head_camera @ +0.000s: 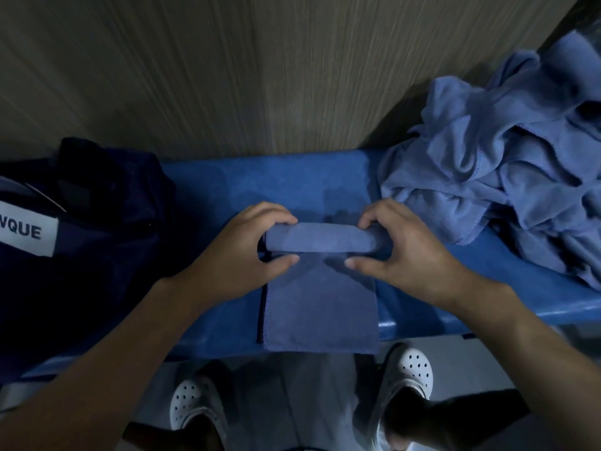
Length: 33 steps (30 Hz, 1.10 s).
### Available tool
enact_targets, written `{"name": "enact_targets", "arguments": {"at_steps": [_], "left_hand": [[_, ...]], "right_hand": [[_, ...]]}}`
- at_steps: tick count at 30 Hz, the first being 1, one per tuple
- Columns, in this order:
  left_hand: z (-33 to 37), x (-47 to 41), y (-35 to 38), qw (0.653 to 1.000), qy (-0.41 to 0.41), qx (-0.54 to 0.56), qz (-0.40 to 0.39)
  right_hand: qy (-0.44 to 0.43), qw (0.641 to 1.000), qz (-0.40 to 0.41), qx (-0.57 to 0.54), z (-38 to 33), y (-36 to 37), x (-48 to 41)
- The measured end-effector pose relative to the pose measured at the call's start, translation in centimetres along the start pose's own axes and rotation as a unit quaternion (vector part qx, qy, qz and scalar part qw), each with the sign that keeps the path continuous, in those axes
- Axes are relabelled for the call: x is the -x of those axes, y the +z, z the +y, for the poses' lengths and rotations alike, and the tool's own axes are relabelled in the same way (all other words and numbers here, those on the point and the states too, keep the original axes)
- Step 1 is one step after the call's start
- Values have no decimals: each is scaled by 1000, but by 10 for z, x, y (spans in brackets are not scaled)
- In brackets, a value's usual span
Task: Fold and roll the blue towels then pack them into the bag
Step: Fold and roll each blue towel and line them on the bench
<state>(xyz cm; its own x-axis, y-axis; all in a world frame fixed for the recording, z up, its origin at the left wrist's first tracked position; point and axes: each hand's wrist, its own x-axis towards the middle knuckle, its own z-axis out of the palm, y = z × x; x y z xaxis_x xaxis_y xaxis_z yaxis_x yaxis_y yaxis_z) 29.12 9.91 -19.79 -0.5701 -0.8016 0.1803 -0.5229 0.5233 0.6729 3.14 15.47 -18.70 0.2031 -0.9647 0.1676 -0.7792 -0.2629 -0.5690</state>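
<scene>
Curling round the two ends of a half-rolled blue towel, the left hand and right hand each kept a closed grip on the roll, thumbs on its near side and fingers over the far side. The towel's flat remainder lay toward the near edge of the blue table. A heap of loose towels sat at far right, and the dark bag lay at left.
</scene>
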Motion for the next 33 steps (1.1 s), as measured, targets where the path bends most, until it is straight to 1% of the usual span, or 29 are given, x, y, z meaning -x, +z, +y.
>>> {"name": "enact_targets", "arguments": {"at_steps": [3,7,9,11,15,17,19,23,25,28,31,33], "left_hand": [[5,6,1,999,7,28,16],[5,8,6,997,-21,66,19],[2,7,7,998,-24,61,19],[-1,7,9,998,-34,44,-2],[-4,9,9,997,-54,11,-58],[-3,9,8,995,-64,-2,-78],[-2,8,8,994,-77,-4,-79],[-2,3,10,990,-120,-36,-72],[-3,2,11,989,-126,-41,-73],[-4,1,8,989,-125,-24,-79],[-4,-2,7,990,-122,11,-71],[-4,-5,8,992,-119,30,-40]], "right_hand": [[-7,1000,11,-26,-3,1,8],[0,1000,16,-27,-3,6,11],[11,999,24,-22,-3,7,10],[30,1000,0,1,-2,6,10],[60,991,-81,83,3,10,12],[60,990,-86,96,5,12,13],[63,989,-92,101,5,12,11],[91,987,-117,61,5,8,9],[101,984,-139,36,5,4,8],[93,981,-166,25,4,-1,5],[92,983,-157,-2,2,-1,0],[94,988,-123,-7,3,1,-5]]}}
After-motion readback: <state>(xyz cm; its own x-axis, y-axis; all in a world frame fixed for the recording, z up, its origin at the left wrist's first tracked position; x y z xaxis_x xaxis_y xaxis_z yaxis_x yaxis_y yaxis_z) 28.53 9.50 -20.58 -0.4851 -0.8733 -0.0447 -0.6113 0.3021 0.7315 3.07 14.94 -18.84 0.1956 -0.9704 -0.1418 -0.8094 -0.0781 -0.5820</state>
